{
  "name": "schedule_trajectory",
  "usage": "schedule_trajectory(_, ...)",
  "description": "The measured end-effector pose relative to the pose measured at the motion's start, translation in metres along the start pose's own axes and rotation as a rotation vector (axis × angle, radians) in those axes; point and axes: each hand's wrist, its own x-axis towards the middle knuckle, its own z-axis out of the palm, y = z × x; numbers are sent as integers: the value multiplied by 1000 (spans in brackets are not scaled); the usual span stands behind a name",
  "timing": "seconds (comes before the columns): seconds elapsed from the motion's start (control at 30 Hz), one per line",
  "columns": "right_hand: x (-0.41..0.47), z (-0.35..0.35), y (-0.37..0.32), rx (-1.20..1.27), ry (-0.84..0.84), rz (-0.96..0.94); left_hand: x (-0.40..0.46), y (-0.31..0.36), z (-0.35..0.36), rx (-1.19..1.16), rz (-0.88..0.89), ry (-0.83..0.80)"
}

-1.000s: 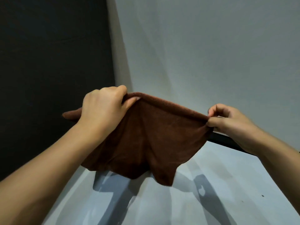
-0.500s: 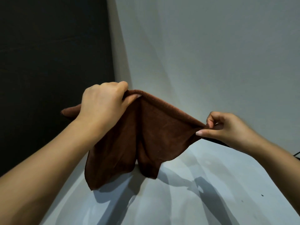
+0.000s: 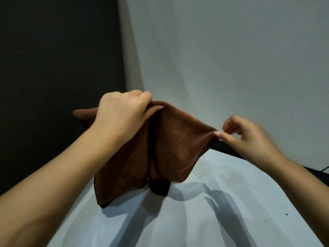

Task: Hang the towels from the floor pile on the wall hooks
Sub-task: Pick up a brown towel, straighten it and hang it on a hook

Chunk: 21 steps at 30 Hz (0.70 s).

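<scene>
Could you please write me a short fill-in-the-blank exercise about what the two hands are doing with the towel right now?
1. The towel is ____ in colour.
2. The left hand grips the towel along its ____ edge.
3. The right hand touches the towel's corner with its ____.
4. The number of towels in view is ____.

Missing words: brown; top; fingertips; one

Left hand (image 3: 122, 114) covers part of the brown towel (image 3: 170, 148) top edge; its fingertips are tucked behind the cloth. Right hand (image 3: 249, 136) is motion-blurred (contact with the towel corner cannot be judged). Both forearms are cut off by the frame edges. The towel hides part of the dark baseboard (image 3: 226, 148).
</scene>
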Motion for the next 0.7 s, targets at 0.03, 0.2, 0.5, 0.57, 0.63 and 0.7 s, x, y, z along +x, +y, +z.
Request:
schedule_trajectory(0.03, 3, 2, -6, 26, 13, -15, 1, 2, 0, 11, 32, 13)
schedule_trajectory(0.2, 13, 21, -50, 198, -23, -82, 5, 13, 1, 58, 141, 53)
schedule_trajectory(0.5, 18, 48, -79, 348, 78, -35, 12, 21, -4, 32, 154, 104)
schedule_trajectory(0.57, 18, 45, -73, 359, 119, 33, 13, 19, -5, 31, 139, 117)
schedule_trajectory(0.63, 17, 40, -67, 327, 150, 61, 14, 18, -7, 23, 138, 120)
schedule_trajectory(0.7, 16, 34, -62, 252, 193, 51, 15, 19, -8, 27, 125, 109)
